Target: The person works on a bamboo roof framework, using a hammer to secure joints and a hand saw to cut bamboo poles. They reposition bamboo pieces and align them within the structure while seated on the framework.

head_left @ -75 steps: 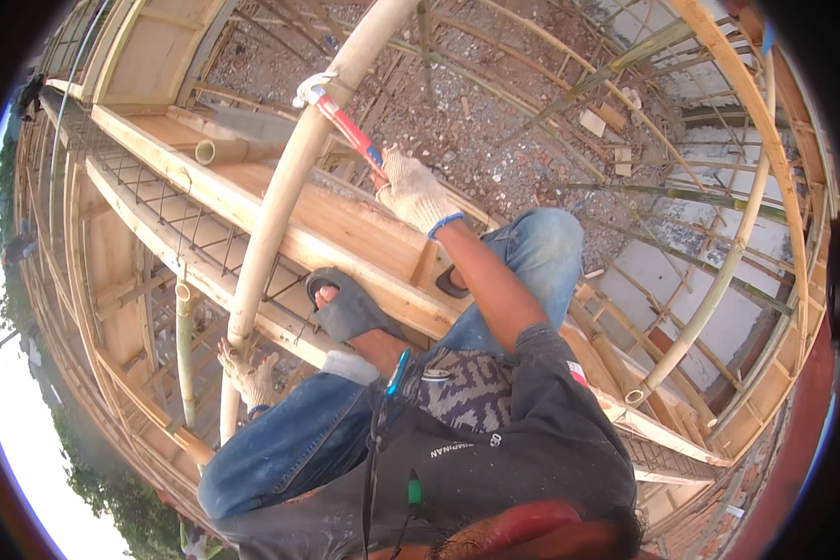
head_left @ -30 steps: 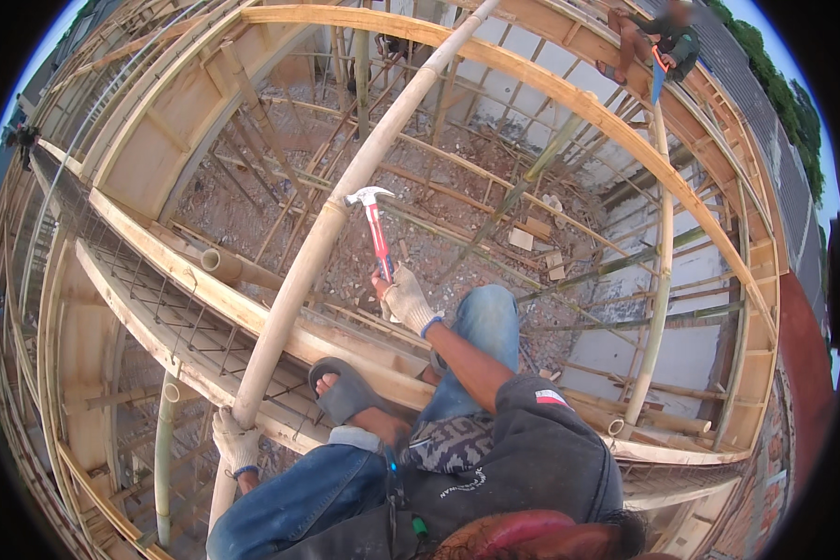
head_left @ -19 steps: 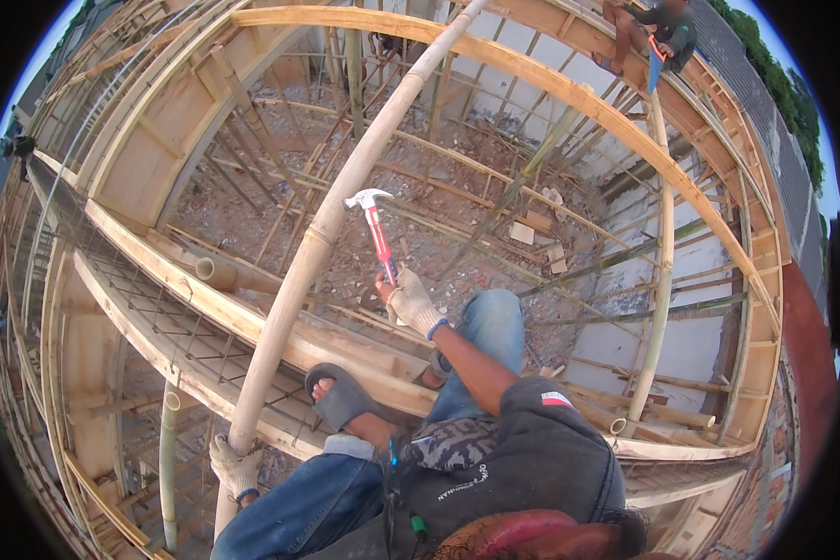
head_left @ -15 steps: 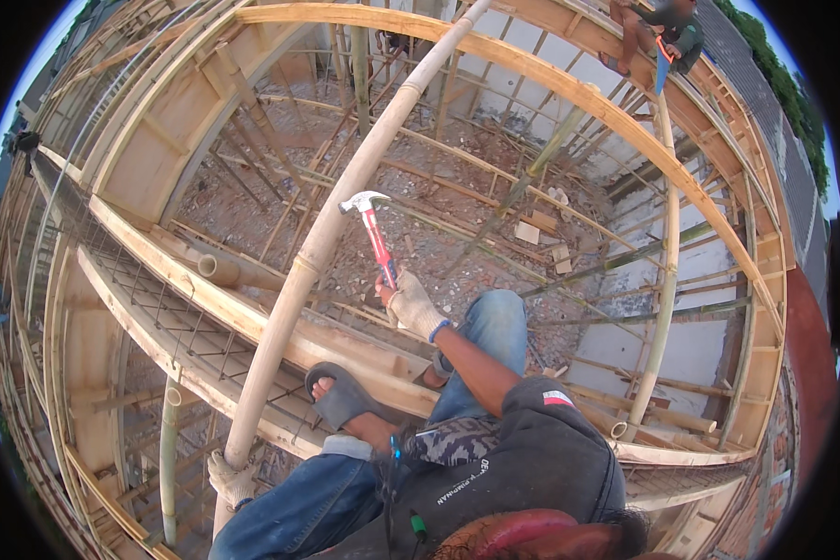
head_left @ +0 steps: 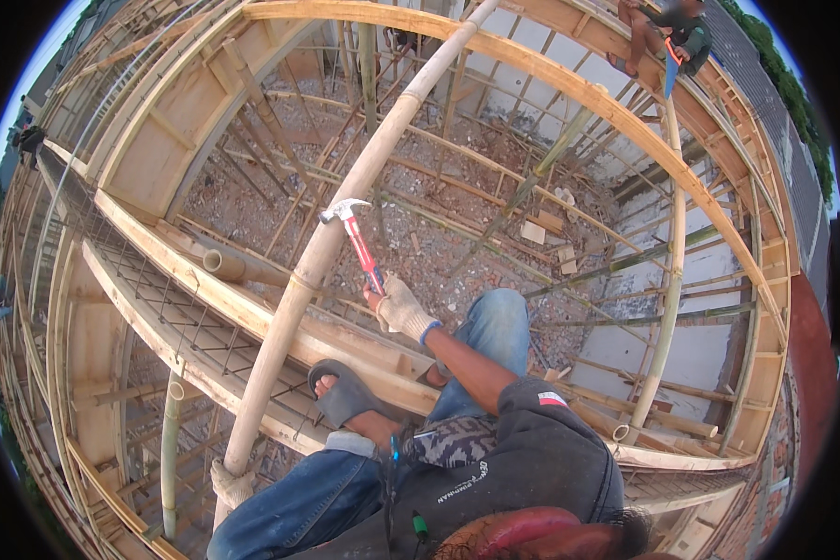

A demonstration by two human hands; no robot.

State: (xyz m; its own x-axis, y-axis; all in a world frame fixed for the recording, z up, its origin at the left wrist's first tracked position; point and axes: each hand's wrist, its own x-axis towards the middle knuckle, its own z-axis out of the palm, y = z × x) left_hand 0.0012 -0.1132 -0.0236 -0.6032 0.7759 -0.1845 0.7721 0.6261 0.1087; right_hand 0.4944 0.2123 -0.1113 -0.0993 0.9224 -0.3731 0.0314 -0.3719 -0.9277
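Observation:
My gloved right hand grips the handle of a claw hammer with a red handle and a silver head. The hammer head overlaps a long bamboo pole in the view; whether they touch I cannot tell. At the lower left, my gloved left hand is wrapped round the lower part of that same pole, beside my knee. The pole slants up and away to the right, crossing a curved wooden board at the far side.
My sandalled foot stands on a timber beam beside a trough of rebar. Far below lies rubble ground among bamboo props. A co-worker with a blue-bladed handsaw sits at the far right.
My right hand and the hammer have moved a little left and slightly down, bringing the hammer head over the pole in the view. My left hand remains on the pole.

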